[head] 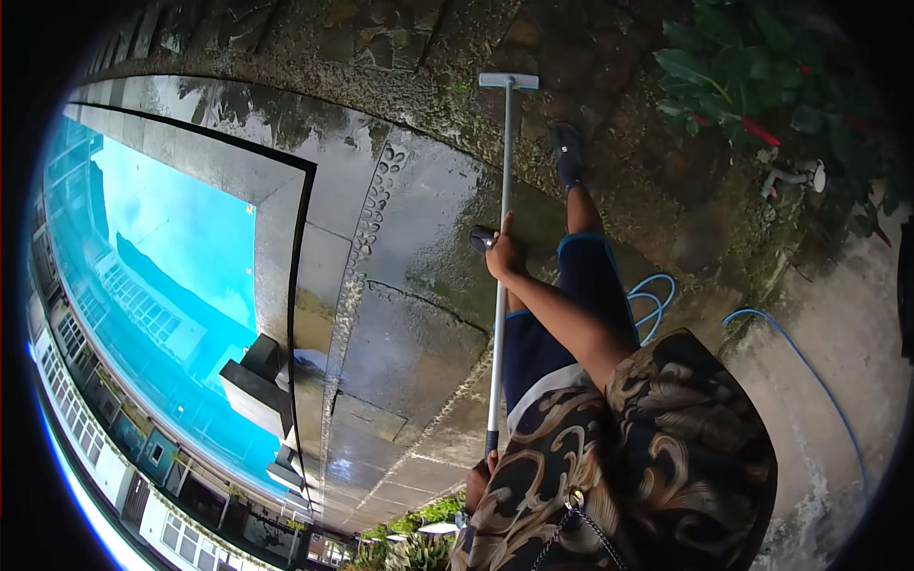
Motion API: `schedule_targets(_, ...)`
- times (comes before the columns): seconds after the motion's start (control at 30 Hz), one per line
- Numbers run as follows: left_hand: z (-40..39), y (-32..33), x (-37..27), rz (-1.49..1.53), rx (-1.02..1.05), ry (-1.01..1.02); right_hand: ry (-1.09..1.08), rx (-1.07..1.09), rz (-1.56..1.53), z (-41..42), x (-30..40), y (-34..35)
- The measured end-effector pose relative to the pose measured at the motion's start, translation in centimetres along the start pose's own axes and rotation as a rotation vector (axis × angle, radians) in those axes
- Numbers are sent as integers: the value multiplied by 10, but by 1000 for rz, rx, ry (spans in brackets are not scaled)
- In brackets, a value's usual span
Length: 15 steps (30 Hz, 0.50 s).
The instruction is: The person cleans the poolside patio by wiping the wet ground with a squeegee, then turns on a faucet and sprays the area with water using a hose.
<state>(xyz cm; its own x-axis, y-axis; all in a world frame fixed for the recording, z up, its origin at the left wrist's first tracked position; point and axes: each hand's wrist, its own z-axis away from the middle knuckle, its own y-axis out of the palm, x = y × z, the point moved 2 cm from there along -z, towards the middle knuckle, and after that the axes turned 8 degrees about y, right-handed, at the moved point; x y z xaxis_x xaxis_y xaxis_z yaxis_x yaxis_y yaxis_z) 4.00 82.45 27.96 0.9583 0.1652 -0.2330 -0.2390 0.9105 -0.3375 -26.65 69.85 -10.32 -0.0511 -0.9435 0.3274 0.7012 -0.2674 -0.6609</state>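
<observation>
A long-handled cleaning tool with a light metal pole [501, 314] runs up the view in front of me. Its wide, flat head [525, 81], a brush or squeegee, lies at the far end over the dark, wet stone paving. My right hand [505, 255] grips the pole partway along, with one finger stretched along it. Low in the view, my left hand [477, 484] is wrapped around the dark grip [491, 441] at the near end, partly hidden by my patterned shirt [571, 457]. My dark shoes [566, 146] stand on the paving beside the pole.
To the left lies a swimming pool [186, 214] with a pale stone rim [275, 235]. Dark and white blocks [257, 400] stand at its edge. A blue hose [807, 357] curls over the ground at right. A leafy plant [742, 71] and a metal fixture [796, 177] are beyond it.
</observation>
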Motion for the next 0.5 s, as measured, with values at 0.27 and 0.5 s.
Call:
schedule_targets(0.27,-78,-26,-82,-117,-33,-3,71,74,33,-79,61,-17)
schedule_targets(0.5,0,-70,-31,-182,-79,-169,102,209,-3,36,75,20)
